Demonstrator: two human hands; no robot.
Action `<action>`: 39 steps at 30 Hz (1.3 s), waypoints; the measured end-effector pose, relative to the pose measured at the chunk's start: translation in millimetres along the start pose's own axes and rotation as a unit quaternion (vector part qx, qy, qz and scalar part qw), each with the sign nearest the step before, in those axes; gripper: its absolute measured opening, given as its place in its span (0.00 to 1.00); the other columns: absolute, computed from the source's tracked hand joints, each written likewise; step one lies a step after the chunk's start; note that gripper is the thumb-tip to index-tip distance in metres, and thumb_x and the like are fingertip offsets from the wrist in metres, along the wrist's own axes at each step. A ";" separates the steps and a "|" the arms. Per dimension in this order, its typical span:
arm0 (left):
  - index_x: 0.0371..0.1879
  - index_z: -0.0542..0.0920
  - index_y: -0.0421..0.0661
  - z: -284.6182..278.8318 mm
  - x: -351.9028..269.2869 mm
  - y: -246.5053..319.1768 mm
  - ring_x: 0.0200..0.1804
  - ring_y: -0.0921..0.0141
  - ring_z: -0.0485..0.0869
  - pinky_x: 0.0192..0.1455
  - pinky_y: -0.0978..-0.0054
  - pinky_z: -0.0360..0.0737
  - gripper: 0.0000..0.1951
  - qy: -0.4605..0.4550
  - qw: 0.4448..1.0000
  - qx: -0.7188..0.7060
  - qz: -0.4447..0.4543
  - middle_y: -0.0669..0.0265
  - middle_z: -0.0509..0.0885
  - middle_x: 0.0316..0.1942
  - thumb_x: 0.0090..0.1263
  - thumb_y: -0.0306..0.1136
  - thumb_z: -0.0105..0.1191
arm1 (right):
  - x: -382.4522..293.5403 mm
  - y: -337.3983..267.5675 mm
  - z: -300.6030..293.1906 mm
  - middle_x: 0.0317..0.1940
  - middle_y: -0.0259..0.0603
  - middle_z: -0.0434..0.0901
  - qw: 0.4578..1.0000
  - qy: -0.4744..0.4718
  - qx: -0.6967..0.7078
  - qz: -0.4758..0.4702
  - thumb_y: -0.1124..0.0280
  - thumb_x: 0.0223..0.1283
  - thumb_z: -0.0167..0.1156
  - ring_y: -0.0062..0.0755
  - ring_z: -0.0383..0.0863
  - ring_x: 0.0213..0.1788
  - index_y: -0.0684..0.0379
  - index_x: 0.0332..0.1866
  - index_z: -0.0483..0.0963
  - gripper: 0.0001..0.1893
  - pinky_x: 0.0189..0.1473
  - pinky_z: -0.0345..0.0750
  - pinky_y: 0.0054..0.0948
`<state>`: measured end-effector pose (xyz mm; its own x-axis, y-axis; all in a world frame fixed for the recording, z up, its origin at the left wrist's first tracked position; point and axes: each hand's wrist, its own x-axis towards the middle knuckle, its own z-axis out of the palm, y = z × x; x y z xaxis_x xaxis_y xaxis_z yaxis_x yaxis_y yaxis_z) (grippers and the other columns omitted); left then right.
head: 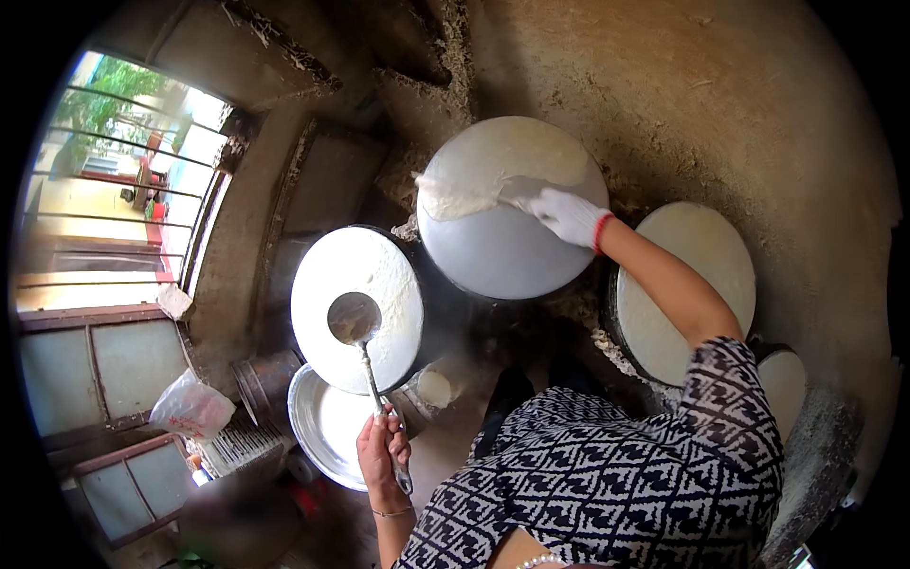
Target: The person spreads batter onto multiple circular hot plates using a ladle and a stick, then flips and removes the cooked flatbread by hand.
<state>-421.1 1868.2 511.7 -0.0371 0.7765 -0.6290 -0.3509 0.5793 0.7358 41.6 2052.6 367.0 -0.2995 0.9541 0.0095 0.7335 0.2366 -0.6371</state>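
My left hand (384, 444) is bare and closed around the handle of a metal ladle (354, 320), whose bowl is over a round griddle (313, 284) covered with white batter. At the upper middle, my right hand (565, 215), in a white glove with a red cuff, reaches over a large round griddle (498, 263). A pale, wet-looking sheet of batter (462, 195) covers part of that griddle's upper half and reaches its left edge. The glove's fingers are blurred; whether they grip a tool cannot be told. Below the ladle, a metal basin (320, 434) contains white liquid.
Another round griddle with a pale layer (682, 284) stands under my right arm, and a smaller pale round surface (782, 391) lies beyond it. Dried batter crusts the griddle surrounds. A metal bucket (266, 380), a plastic bag (192, 409) and a barred window (121, 192) are at the left.
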 end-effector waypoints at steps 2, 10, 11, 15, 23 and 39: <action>0.52 0.75 0.38 2.2 -5.9 -7.2 0.17 0.82 0.67 0.14 0.84 0.65 0.12 0.001 1.000 -0.004 0.003 0.67 0.76 0.30 0.78 0.33 0.45 | -38.0 -11.4 -18.4 0.36 0.52 0.73 0.998 -0.053 0.017 -0.012 0.70 0.67 0.50 0.57 0.75 0.39 0.51 0.50 0.75 0.11 0.42 0.73 0.42; 0.52 0.74 0.38 32.3 -15.3 -17.3 0.17 0.82 0.66 0.14 0.85 0.64 0.12 0.022 1.000 -0.019 -0.008 0.69 0.76 0.29 0.78 0.32 0.44 | -4.9 11.7 -10.2 0.37 0.53 0.73 0.998 0.006 0.013 -0.057 0.71 0.64 0.54 0.55 0.75 0.40 0.57 0.44 0.75 0.07 0.44 0.74 0.43; 0.52 0.74 0.38 32.7 -19.1 -20.5 0.17 0.82 0.66 0.14 0.85 0.64 0.12 0.027 0.999 -0.025 -0.005 0.69 0.76 0.29 0.78 0.32 0.44 | -22.4 9.1 -14.4 0.38 0.53 0.73 0.998 -0.039 0.029 -0.047 0.71 0.64 0.54 0.54 0.75 0.39 0.57 0.46 0.76 0.08 0.44 0.74 0.42; 0.52 0.74 0.38 39.3 -35.2 -25.3 0.17 0.82 0.66 0.14 0.85 0.65 0.12 0.044 0.999 -0.022 0.001 0.69 0.76 0.30 0.78 0.33 0.44 | -62.4 8.8 -64.2 0.38 0.54 0.74 0.990 -0.124 0.057 -0.028 0.73 0.65 0.53 0.51 0.76 0.38 0.53 0.54 0.77 0.14 0.45 0.74 0.39; 0.52 0.74 0.38 56.9 -41.2 -39.9 0.18 0.82 0.67 0.14 0.84 0.66 0.12 0.052 0.997 -0.053 -0.003 0.68 0.75 0.30 0.78 0.32 0.45 | 33.7 21.5 -29.1 0.38 0.54 0.77 0.986 -0.122 0.014 -0.113 0.77 0.60 0.54 0.52 0.77 0.44 0.55 0.57 0.76 0.19 0.48 0.74 0.39; 0.51 0.75 0.37 19.8 -19.5 -14.2 0.17 0.83 0.66 0.13 0.85 0.63 0.13 -0.009 1.000 0.016 0.003 0.69 0.75 0.29 0.78 0.33 0.46 | -172.8 -5.4 -47.3 0.36 0.47 0.79 0.998 0.064 0.016 -0.014 0.76 0.63 0.57 0.47 0.80 0.41 0.51 0.49 0.80 0.12 0.45 0.78 0.36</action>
<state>-396.9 1849.8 518.4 -0.0225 0.7840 -0.6204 -0.3201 0.5822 0.7474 118.2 1895.2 405.3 -0.2376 0.9632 0.1257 0.7055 0.2601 -0.6593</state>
